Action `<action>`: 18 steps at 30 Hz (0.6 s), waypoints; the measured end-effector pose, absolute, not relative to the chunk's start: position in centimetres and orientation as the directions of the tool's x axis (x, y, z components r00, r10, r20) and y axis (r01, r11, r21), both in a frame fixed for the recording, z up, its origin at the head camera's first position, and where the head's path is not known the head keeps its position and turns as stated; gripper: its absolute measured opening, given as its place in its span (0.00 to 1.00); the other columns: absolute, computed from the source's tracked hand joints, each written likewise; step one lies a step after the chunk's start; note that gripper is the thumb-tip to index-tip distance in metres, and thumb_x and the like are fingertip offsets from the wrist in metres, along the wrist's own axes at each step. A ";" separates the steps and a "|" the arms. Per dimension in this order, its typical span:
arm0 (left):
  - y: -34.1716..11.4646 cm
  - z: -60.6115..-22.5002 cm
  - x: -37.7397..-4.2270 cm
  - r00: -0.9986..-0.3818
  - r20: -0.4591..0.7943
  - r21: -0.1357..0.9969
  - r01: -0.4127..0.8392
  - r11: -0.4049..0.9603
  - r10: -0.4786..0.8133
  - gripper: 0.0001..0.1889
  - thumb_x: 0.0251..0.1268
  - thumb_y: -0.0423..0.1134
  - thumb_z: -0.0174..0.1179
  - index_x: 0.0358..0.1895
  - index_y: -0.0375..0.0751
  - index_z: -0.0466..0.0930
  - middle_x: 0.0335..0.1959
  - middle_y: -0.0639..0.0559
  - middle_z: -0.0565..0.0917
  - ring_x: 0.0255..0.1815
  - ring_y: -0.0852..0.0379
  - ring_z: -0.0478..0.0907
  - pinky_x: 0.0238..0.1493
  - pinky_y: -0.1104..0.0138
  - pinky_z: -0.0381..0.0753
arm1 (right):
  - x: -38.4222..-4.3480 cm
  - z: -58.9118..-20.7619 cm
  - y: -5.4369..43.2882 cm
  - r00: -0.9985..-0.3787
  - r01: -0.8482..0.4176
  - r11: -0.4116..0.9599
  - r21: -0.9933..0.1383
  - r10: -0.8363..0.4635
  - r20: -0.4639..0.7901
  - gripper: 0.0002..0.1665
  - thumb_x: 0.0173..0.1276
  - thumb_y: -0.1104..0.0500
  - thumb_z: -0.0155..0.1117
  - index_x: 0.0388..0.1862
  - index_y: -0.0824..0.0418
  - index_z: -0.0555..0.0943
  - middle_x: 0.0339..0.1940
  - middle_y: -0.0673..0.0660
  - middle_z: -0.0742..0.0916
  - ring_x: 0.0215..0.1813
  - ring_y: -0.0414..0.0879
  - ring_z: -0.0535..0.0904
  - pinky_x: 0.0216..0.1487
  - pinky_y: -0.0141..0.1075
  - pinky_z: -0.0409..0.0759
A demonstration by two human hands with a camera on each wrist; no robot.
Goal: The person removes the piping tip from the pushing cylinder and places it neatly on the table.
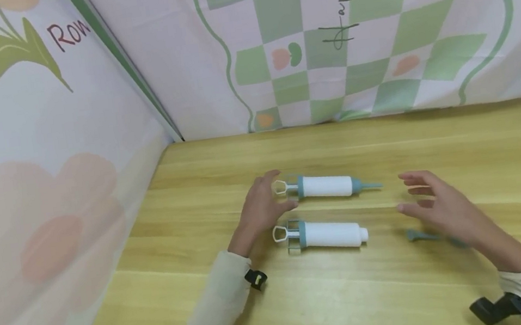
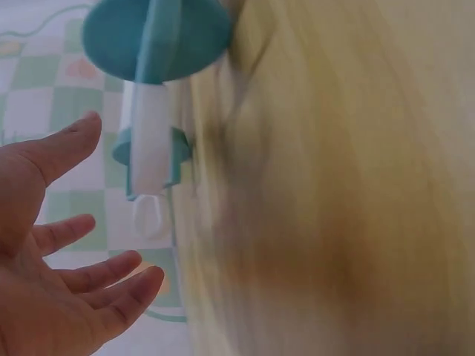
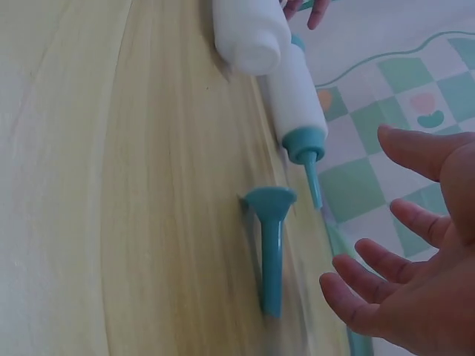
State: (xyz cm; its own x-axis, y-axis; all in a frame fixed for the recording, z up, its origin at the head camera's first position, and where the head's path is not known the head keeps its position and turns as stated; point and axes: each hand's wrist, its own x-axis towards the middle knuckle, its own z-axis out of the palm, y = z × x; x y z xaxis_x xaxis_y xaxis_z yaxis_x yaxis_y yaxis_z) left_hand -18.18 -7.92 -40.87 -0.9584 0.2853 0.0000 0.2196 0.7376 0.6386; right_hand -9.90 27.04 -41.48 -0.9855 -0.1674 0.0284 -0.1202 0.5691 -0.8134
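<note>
Two white syringe-like pumps with teal collars lie side by side on the table. The far pump (image 1: 326, 185) has a thin teal nozzle fitted at its right end; the near pump (image 1: 331, 233) ends in a bare white stub. My left hand (image 1: 263, 203) is spread around the looped handle of the far pump, its fingers loosely bent and gripping nothing. To the right, my right hand (image 1: 444, 209) hovers with parted fingers, holding nothing. Below it lies a loose teal nozzle (image 3: 272, 252) with a flared end, partly hidden by the hand in the head view.
The wooden table (image 1: 195, 193) meets a patterned cloth (image 1: 280, 11) at the back and another cloth (image 1: 49, 212) on the left. Black straps sit on both wrists, among them the right strap (image 1: 499, 309).
</note>
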 end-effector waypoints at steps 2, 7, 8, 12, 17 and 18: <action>-8.1 -41.3 -18.6 -0.958 -0.010 0.652 0.210 0.729 0.285 0.46 0.55 0.49 0.76 0.75 0.46 0.62 0.69 0.40 0.70 0.66 0.42 0.69 0.64 0.51 0.72 | -10.2 -41.7 27.2 -0.984 -0.113 0.557 -0.823 -0.178 0.015 0.41 0.72 0.56 0.66 0.75 0.69 0.58 0.68 0.76 0.68 0.65 0.75 0.66 0.57 0.35 0.77; -8.5 -42.0 -19.6 -0.942 -0.009 0.700 0.234 0.675 0.336 0.48 0.54 0.46 0.77 0.77 0.45 0.59 0.71 0.38 0.67 0.67 0.40 0.68 0.65 0.49 0.71 | -11.2 -42.0 28.0 -0.982 -0.089 0.589 -0.803 -0.185 -0.027 0.42 0.73 0.54 0.65 0.76 0.69 0.57 0.68 0.77 0.67 0.65 0.75 0.66 0.59 0.59 0.74; -8.6 -42.1 -19.8 -0.935 -0.008 0.711 0.243 0.659 0.354 0.49 0.54 0.45 0.77 0.77 0.45 0.59 0.72 0.38 0.66 0.67 0.41 0.68 0.65 0.49 0.70 | -11.4 -42.0 28.2 -0.982 -0.082 0.596 -0.799 -0.185 -0.037 0.43 0.73 0.53 0.65 0.76 0.69 0.57 0.68 0.77 0.67 0.65 0.75 0.66 0.58 0.65 0.71; -8.7 -42.6 -20.7 -0.905 -0.017 0.753 0.268 0.601 0.425 0.52 0.53 0.42 0.78 0.79 0.44 0.55 0.74 0.39 0.64 0.70 0.42 0.66 0.66 0.49 0.69 | -12.1 -42.1 28.8 -0.980 -0.056 0.595 -0.802 -0.186 -0.070 0.43 0.74 0.51 0.64 0.77 0.68 0.57 0.68 0.75 0.68 0.66 0.74 0.67 0.57 0.51 0.77; -8.5 -43.0 -21.5 -0.885 -0.041 0.763 0.271 0.586 0.463 0.53 0.51 0.41 0.78 0.79 0.47 0.54 0.74 0.40 0.64 0.71 0.44 0.65 0.67 0.50 0.68 | -12.5 -42.1 28.6 -0.977 -0.032 0.583 -0.812 -0.189 -0.097 0.43 0.75 0.50 0.63 0.77 0.67 0.56 0.69 0.73 0.68 0.66 0.71 0.68 0.52 0.37 0.76; -8.4 -43.1 -21.6 -0.885 -0.042 0.761 0.273 0.589 0.464 0.53 0.51 0.40 0.79 0.79 0.47 0.54 0.74 0.40 0.65 0.71 0.44 0.65 0.67 0.50 0.68 | -12.6 -42.0 28.4 -0.978 -0.033 0.583 -0.812 -0.186 -0.093 0.43 0.75 0.49 0.63 0.77 0.67 0.57 0.69 0.73 0.69 0.66 0.71 0.68 0.52 0.36 0.76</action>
